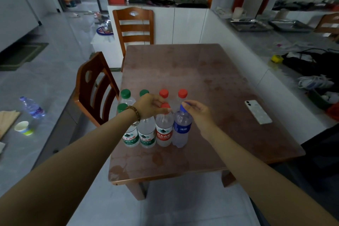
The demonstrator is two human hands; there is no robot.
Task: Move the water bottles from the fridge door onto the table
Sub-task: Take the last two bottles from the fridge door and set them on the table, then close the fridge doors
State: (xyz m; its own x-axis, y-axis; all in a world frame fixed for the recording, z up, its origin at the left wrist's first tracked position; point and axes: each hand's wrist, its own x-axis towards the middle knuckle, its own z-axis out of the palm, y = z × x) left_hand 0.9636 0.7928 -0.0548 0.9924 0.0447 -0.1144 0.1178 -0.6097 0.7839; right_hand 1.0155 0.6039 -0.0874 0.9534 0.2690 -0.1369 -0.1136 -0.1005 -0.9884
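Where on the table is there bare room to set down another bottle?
The table is bare from the bottles back to the far chair, and between the blue-capped bottle and the phone. The near-left corner is crowded.

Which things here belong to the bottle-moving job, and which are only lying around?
Belongs to the job:
- blue-cap bottle under the right hand
- red-cap bottle under the left hand
- table

Lying about:
- phone
- paper cup
- bottle on the side counter
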